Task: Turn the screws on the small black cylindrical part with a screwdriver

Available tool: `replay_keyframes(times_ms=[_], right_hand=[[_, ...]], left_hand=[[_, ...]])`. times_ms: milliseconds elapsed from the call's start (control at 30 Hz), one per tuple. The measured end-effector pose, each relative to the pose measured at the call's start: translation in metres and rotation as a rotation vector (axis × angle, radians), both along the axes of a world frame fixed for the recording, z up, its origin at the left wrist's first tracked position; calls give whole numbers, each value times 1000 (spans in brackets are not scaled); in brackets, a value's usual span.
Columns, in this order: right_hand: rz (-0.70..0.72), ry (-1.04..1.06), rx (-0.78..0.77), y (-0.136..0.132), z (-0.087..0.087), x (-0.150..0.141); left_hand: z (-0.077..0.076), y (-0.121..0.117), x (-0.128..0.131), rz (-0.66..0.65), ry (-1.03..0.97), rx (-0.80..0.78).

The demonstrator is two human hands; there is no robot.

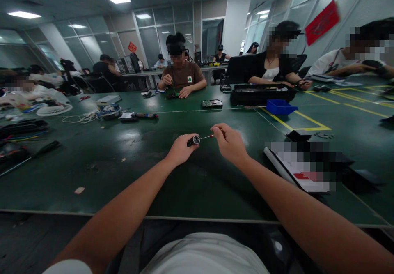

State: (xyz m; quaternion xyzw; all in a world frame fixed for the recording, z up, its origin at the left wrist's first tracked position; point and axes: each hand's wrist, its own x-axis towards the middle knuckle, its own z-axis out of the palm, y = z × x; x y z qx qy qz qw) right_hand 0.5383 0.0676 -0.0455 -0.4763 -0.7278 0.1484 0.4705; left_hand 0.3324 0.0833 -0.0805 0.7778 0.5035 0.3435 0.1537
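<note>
My left hand [181, 150] is closed around a small black cylindrical part [193, 141] with a round, silver-rimmed end turned toward me. Pinched in my right hand [229, 142] is a thin screwdriver [206, 137] with a red section close to my fingers. Its slim metal shaft points left, and the tip meets or nearly meets the rim of the part; whether they touch I cannot tell. Most of the screwdriver's handle is hidden by my fingers. Both hands are above the green table [203, 183], near its middle.
To the right lie a white-and-black package [295, 171] and a blue bin [280, 107]. A circuit board [211, 104] and a long black housing [261, 94] are farther back. Cables [83, 117] and a black tube-like part [144, 116] lie left. Several people work around the table.
</note>
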Motion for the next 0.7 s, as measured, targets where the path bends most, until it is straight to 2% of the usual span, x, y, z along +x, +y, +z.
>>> replay_keyframes(times_ms=[167, 700], right_hand=[[40, 42, -30, 2, -1, 0], [35, 83, -81, 1, -1, 0]], left_hand=[[1, -1, 0, 13, 3, 1], [1, 0, 0, 6, 20, -5]])
